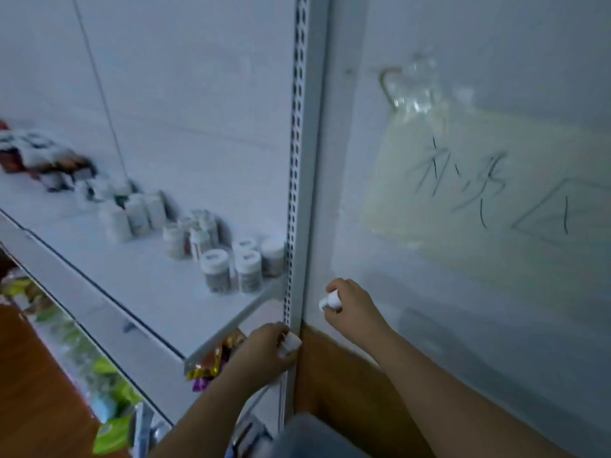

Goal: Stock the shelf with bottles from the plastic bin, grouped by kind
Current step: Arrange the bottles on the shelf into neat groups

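- Holding one small white-capped bottle in each hand: the left hand (pixel 264 350) curls round a left bottle (pixel 288 344) low at the shelf's front corner; the right hand (pixel 352 314) curls round a right bottle (pixel 330 300) just right of the perforated upright (pixel 297 160), in front of the white side panel (pixel 463 292).
- Grip state: both grips closed round the bottle bodies, with only the caps showing past the fingers. Label and kind not readable; frame blurred.
- Shelf (pixel 139 285) already carries bottles in clusters: a near group (pixel 243 264) by the upright, a middle group (pixel 195 236), a farther group (pixel 132 214). The plastic bin is not in view.
- Handling judgement: the bottles look small, rigid and light, since each fits in a single hand. The plastic walls are probably smooth, so a wrap round the body is safer than a pinch on the cap. They look unlikely to break, but tall and narrow enough to tip neighbours.
- Hold point: mid-body, cap up, leaving the base free so it lands flat on the shelf.
- Risk: the standing clusters are tightly packed, so a knuckle could topple one during placement.
- Below the shelf, coloured snack packets (pixel 211 361) lie on a lower level.
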